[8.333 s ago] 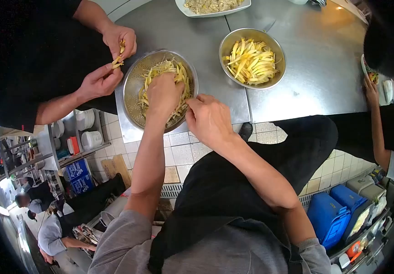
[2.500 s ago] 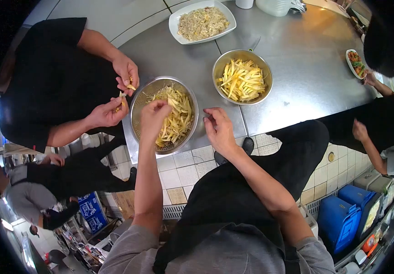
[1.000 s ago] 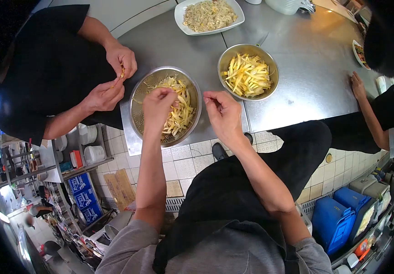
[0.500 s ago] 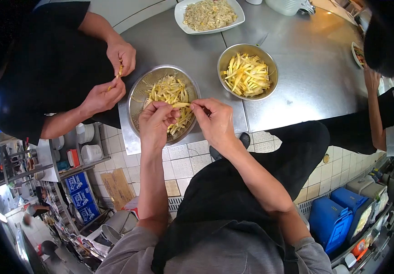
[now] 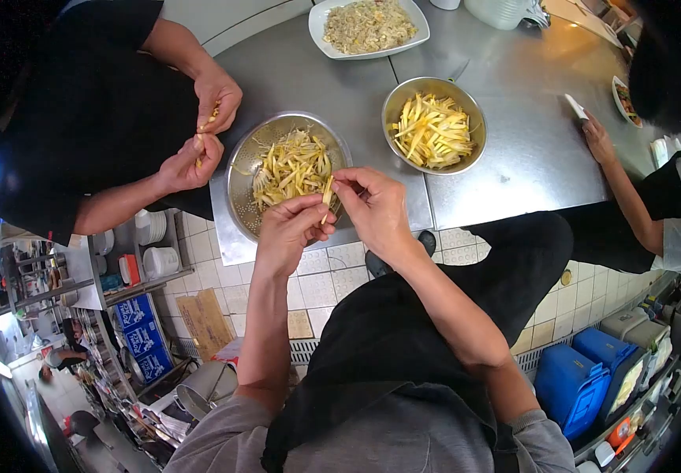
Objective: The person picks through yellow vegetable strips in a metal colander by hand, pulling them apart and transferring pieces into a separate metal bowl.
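A single pale yellow strip [image 5: 327,199] is pinched at both ends, over the near right edge of the colander [image 5: 242,189]. The left hand [image 5: 279,240] has the lower end between thumb and fingers, and the right hand [image 5: 380,206] closes thumb and forefinger on the upper end; both grips are shut on it, lightly by the look of the fingers. How firmly they press, I cannot tell.

The strip looks slim and probably weighs next to nothing. I'd expect it to be moist and a bit slippery, stiff enough to hold its line yet tender, so that a hard squeeze or sharp bend could bruise or snap it. Fingertips close to each end seem the best hold, leaving the middle free; its thin tip likely tears first.

Inside the colander lies a loose pile of similar strips [image 5: 297,167], tangled enough that one may drag others along. Just left of the colander, a co-worker's hands [image 5: 190,167] pinch small yellow pieces [image 5: 213,113]. Right of the colander, and a little beyond it, stands a steel bowl [image 5: 479,130] of brighter, smoother-looking strips [image 5: 435,134]; a white dish [image 5: 339,54] of mixed food sits beyond the colander
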The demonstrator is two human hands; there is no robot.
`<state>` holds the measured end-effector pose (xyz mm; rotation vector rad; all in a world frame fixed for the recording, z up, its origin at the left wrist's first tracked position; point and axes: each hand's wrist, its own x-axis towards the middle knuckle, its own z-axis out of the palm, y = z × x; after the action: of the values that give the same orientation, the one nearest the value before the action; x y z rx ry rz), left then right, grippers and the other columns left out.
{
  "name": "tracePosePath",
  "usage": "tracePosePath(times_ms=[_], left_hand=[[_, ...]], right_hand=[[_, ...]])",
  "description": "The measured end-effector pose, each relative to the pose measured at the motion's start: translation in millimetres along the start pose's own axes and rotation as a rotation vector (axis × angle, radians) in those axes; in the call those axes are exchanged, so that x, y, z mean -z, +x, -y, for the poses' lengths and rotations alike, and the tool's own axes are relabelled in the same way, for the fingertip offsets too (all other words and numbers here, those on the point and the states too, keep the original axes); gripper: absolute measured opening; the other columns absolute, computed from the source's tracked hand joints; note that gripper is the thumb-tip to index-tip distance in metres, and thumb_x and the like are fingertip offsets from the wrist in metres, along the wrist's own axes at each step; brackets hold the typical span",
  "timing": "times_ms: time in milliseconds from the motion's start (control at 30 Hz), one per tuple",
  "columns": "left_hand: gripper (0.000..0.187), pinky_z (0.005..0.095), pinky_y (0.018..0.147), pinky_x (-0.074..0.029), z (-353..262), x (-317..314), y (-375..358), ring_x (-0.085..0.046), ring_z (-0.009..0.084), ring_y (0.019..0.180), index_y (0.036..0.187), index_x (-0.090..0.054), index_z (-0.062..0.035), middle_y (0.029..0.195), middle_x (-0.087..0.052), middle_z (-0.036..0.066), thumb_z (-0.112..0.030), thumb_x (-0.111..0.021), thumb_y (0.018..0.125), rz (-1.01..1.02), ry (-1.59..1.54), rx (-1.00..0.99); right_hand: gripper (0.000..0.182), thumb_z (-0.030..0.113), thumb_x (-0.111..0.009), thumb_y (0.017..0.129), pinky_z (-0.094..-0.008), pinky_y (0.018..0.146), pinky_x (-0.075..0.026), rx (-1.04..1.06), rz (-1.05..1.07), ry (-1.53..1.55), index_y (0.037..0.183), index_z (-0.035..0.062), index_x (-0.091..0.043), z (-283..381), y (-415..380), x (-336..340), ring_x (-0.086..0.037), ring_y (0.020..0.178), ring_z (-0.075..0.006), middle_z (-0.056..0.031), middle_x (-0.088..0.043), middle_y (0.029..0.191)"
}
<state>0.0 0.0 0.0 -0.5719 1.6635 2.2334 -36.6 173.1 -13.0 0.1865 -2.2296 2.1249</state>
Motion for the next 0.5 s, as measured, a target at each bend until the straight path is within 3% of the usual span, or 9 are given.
tracePosePath(times_ms=[67,133,267,333,500], left_hand=[[0.020,0.0271,0.064,-0.057,0,-1,0,-0.072,0.0164,0.073,0.114,-0.071,0.0027,0.091,-0.076,0.012,-0.008,-0.071,0.097,0.009,0.006,0.003],[0.018,0.0269,0.063,-0.056,-8,4,-5,-0.072,0.0162,0.072,0.111,-0.070,0.0011,0.089,-0.075,0.011,-0.010,-0.072,0.097,0.006,0.042,0.004],[0.016,0.0264,0.062,-0.056,-9,4,-5,-0.072,0.0161,0.071,0.109,-0.069,-0.0009,0.089,-0.075,0.011,-0.011,-0.072,0.097,0.019,0.033,0.026],[0.014,0.0258,0.062,-0.056,-8,4,-4,-0.073,0.0159,0.071,0.107,-0.068,-0.0021,0.089,-0.075,0.011,-0.012,-0.072,0.097,0.029,-0.002,0.030],[0.012,0.0257,0.061,-0.056,-7,-1,-3,-0.073,0.0157,0.071,0.105,-0.067,-0.0028,0.087,-0.074,0.010,-0.011,-0.070,0.098,0.044,-0.021,0.021]], right_hand=[[0.015,0.002,-0.072,0.091,-0.0352,0.068,-0.056,0.002,0.010,0.009,0.104,-0.0049,-0.074,-1,0,2,-0.071,0.074,-0.0245,-0.0181,-0.072,0.090],[0.018,0.002,-0.072,0.093,-0.0270,0.066,-0.053,0.033,0.037,0.007,0.110,-0.0029,-0.075,1,0,-5,-0.068,0.074,-0.0133,-0.0114,-0.074,0.092],[0.018,0.001,-0.071,0.093,-0.0285,0.064,-0.054,0.117,0.043,-0.057,0.110,-0.0022,-0.075,6,-1,-2,-0.069,0.074,-0.0150,-0.0120,-0.073,0.092],[0.017,0.002,-0.070,0.090,-0.0391,0.070,-0.057,0.103,0.046,-0.080,0.106,-0.0017,-0.075,14,-2,0,-0.071,0.079,-0.0329,-0.0174,-0.071,0.090],[0.019,0.005,-0.071,0.087,-0.0432,0.072,-0.056,0.239,0.041,-0.197,0.105,0.0014,-0.076,9,-2,1,-0.070,0.080,-0.0357,-0.0167,-0.071,0.091]])
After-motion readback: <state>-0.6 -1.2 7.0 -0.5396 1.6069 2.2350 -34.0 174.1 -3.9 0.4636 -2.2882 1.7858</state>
